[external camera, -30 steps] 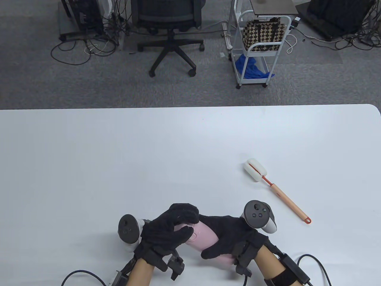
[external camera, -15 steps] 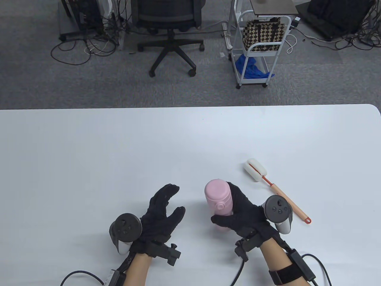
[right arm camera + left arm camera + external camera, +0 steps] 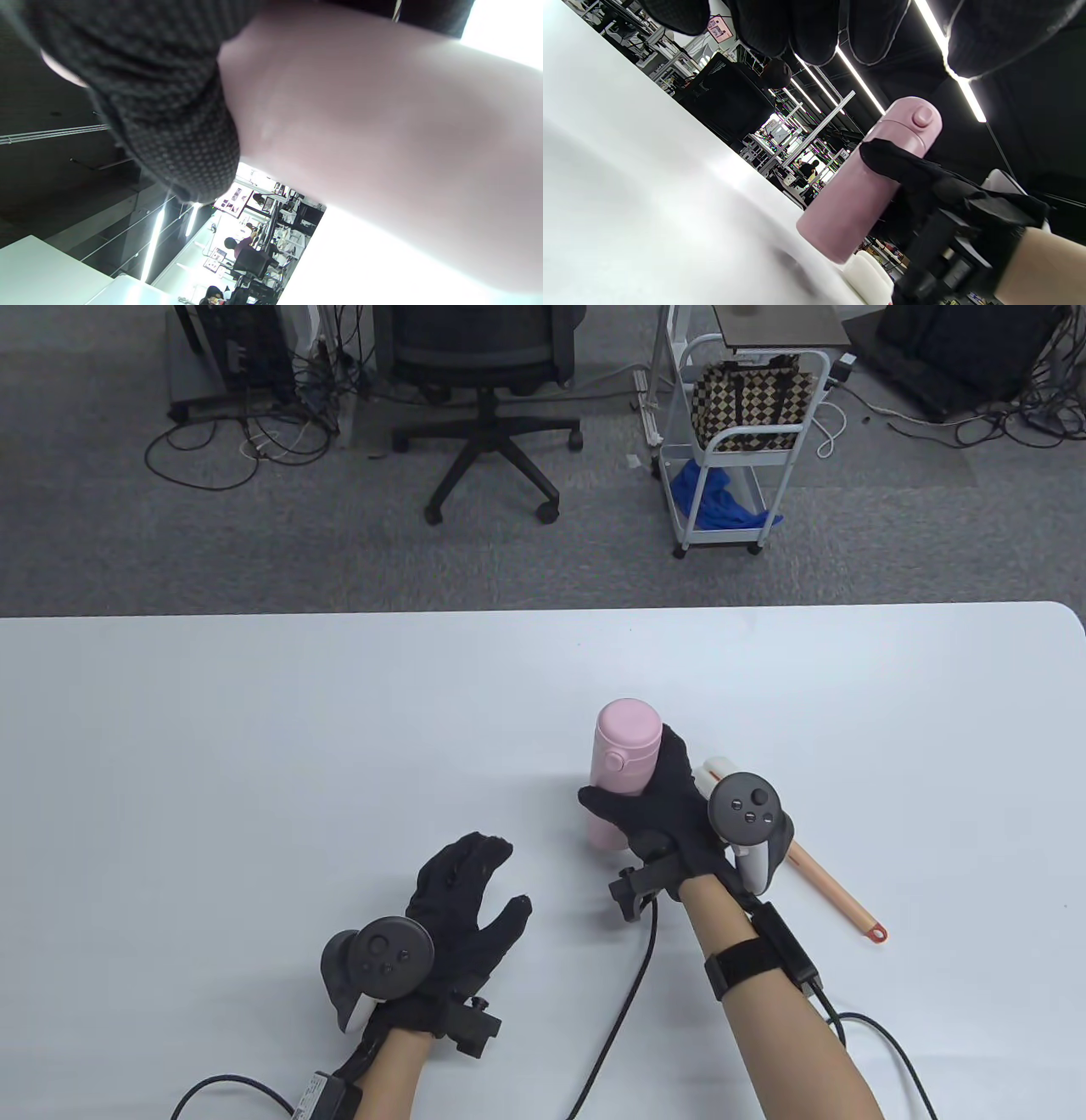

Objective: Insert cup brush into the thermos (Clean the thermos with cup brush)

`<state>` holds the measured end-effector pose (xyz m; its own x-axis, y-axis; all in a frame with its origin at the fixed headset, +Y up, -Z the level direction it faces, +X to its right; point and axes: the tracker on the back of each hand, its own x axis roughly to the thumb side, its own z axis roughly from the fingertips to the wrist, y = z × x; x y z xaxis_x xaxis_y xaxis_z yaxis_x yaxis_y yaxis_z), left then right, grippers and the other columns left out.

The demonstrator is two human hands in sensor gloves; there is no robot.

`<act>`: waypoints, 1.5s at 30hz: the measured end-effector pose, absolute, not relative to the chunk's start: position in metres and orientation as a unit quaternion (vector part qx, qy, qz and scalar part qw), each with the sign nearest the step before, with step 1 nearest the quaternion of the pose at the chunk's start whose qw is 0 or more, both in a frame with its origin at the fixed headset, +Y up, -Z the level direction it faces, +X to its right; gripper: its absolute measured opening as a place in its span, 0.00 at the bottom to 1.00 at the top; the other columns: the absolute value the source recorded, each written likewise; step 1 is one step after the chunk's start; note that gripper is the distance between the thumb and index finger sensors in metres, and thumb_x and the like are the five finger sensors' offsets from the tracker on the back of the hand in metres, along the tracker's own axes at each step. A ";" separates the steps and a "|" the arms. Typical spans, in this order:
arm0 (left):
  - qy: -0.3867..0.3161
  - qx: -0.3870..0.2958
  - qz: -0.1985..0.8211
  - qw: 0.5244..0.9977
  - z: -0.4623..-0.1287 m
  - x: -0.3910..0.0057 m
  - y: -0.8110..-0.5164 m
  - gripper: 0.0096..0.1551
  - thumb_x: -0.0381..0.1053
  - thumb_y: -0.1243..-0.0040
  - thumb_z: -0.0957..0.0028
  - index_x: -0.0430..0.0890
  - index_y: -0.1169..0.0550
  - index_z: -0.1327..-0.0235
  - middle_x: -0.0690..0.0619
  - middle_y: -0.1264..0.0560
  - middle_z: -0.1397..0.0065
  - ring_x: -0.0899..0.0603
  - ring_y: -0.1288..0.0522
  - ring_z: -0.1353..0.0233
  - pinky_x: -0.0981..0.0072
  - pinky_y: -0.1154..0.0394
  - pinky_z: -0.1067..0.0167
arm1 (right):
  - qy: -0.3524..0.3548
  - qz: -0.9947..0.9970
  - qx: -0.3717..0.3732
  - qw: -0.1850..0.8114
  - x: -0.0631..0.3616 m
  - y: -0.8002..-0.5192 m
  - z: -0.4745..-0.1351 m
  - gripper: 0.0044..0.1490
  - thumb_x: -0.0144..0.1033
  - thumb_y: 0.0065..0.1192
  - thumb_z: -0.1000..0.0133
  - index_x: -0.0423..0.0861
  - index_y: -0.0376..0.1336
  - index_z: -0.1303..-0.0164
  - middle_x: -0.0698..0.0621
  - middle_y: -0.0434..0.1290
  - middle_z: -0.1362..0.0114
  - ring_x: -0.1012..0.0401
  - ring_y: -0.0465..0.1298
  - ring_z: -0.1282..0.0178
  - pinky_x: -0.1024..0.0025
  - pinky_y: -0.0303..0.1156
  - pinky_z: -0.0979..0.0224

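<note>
Thermos (image 3: 624, 768) now farther up-table in right hand (image 3: 670, 806) fingers' grip, maybe base-down per left wrist view; left hand (image 3: 462, 912) splayed.

Even overhead light; wrist views blurred, glare blows out whites.

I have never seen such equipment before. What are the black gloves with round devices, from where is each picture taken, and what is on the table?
These are a person's two hands in black sensor gloves; the round devices are trackers strapped on their backs. One camera looks down at the white table; the other two sit on the wrists. The right hand grips a pink cylindrical thermos upright, lid shut. The left hand holds nothing. An orange-handled cup brush with a white sponge head lies on the table, partly hidden behind the right hand.
</note>
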<state>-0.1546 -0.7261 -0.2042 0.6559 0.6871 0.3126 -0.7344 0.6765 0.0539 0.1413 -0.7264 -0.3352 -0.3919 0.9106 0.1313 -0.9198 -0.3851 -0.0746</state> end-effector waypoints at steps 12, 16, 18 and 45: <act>-0.141 0.082 0.392 0.905 -0.205 -0.150 -0.727 0.42 0.70 0.42 0.37 0.54 0.39 0.14 0.44 0.42 0.11 0.33 0.45 0.14 0.26 0.45 0.27 | -0.080 0.853 0.033 0.515 0.138 -0.747 -0.334 0.74 0.53 0.88 0.67 0.43 0.44 0.22 0.40 0.55 0.21 0.37 0.65 0.25 0.46 0.71 0.32; -0.141 0.084 0.378 0.911 -0.205 -0.150 -0.726 0.42 0.70 0.42 0.37 0.54 0.39 0.14 0.44 0.42 0.11 0.33 0.46 0.14 0.26 0.45 0.27 | -0.086 0.858 0.028 0.505 0.135 -0.750 -0.326 0.74 0.54 0.87 0.66 0.43 0.42 0.22 0.41 0.54 0.21 0.38 0.65 0.24 0.46 0.71 0.31; -0.137 0.087 0.373 0.914 -0.206 -0.152 -0.726 0.42 0.70 0.42 0.37 0.54 0.39 0.14 0.44 0.42 0.11 0.33 0.45 0.14 0.26 0.45 0.27 | -0.096 0.861 0.023 0.498 0.136 -0.752 -0.319 0.76 0.54 0.87 0.67 0.43 0.41 0.22 0.41 0.53 0.21 0.38 0.65 0.24 0.47 0.71 0.31; -0.067 0.123 0.164 0.976 -0.205 -0.182 -0.704 0.52 0.73 0.37 0.41 0.55 0.44 0.11 0.46 0.55 0.06 0.34 0.60 0.10 0.25 0.53 0.25 | -0.026 0.976 0.091 0.194 0.191 -0.717 -0.226 0.68 0.71 0.69 0.40 0.43 0.39 0.09 0.36 0.42 0.08 0.34 0.38 0.12 0.30 0.43 0.23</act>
